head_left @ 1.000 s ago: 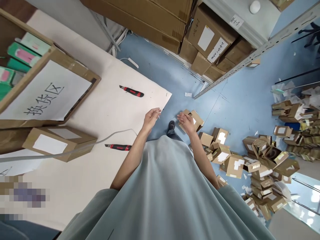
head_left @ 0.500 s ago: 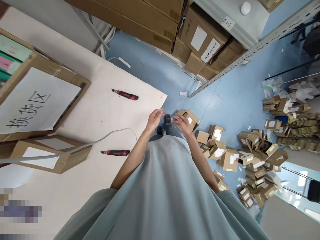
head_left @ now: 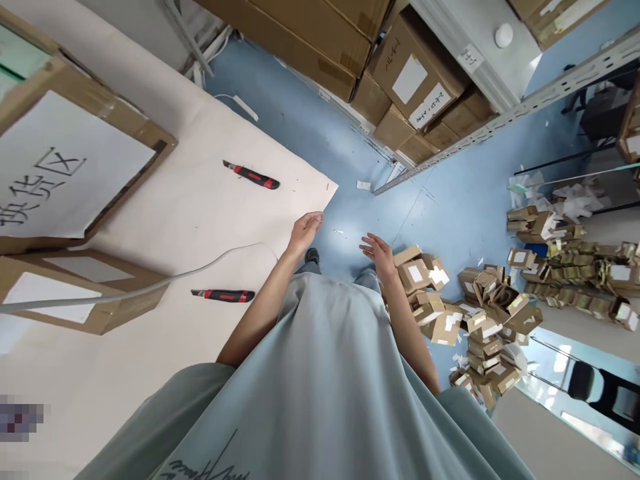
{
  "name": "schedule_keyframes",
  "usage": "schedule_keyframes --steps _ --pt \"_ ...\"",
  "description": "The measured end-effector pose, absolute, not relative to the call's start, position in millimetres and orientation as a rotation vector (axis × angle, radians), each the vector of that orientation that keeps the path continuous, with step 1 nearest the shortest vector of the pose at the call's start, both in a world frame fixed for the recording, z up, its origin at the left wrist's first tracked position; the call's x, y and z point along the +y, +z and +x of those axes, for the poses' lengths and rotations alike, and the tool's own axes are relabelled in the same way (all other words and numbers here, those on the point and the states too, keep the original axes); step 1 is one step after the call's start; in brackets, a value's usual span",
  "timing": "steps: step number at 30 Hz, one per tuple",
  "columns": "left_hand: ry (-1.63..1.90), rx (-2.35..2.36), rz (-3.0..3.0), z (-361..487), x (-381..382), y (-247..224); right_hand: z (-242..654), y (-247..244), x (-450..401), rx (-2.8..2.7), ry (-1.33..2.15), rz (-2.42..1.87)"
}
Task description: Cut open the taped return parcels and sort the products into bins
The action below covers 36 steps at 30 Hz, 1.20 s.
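My left hand [head_left: 305, 230] hovers by the corner of the pale table [head_left: 240, 227], fingers stretched out and nothing in them. Out over the blue floor, my right hand [head_left: 379, 254] is empty too, its fingers spread. Two red and black utility knives lie on the table to the left. The upper utility knife [head_left: 251, 175] is nearer the far edge. The lower utility knife [head_left: 223, 295] rests left of my left forearm. Neither hand touches a knife. A grey cable [head_left: 200, 269] curves across the table between them.
A carton with a handwritten paper sign [head_left: 75, 167] and a smaller carton [head_left: 113, 317] stand on the table's left. Ahead, a metal shelf [head_left: 500, 123] holds several cardboard boxes [head_left: 411, 73]. Many boxes [head_left: 445, 325] lie piled on the floor at right.
My hands have moved farther apart, the right one shifting rightward. The view has shifted, and my feet have stepped apart. The knives lie on the table as before.
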State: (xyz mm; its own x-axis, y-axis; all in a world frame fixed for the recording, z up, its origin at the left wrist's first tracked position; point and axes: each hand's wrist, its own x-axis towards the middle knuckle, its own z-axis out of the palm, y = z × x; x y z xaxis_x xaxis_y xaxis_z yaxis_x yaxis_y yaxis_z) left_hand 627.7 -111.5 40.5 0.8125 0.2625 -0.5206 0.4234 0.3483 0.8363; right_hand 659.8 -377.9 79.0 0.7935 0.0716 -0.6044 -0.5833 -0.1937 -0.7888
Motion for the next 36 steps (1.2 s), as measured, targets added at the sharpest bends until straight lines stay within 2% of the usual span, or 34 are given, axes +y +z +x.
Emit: schedule_keyframes --steps 5,12,18,28,36 --pt "-0.051 0.793 1.213 608.5 -95.2 37.3 673.8 84.0 -370.7 0.363 0.662 -1.681" --pt "-0.006 0.825 1.213 600.8 -118.5 43.3 675.7 85.9 -376.8 0.257 0.784 -1.687" --pt "0.123 0.980 1.208 561.4 -141.6 50.9 684.4 54.9 -372.6 0.146 0.965 -1.627" --pt "0.334 1.359 1.108 439.3 -157.9 61.5 686.6 7.3 -364.8 0.010 1.311 -1.604" --pt "0.335 1.412 1.050 434.9 -165.0 57.7 704.4 -6.3 -380.6 0.046 1.294 -1.656"
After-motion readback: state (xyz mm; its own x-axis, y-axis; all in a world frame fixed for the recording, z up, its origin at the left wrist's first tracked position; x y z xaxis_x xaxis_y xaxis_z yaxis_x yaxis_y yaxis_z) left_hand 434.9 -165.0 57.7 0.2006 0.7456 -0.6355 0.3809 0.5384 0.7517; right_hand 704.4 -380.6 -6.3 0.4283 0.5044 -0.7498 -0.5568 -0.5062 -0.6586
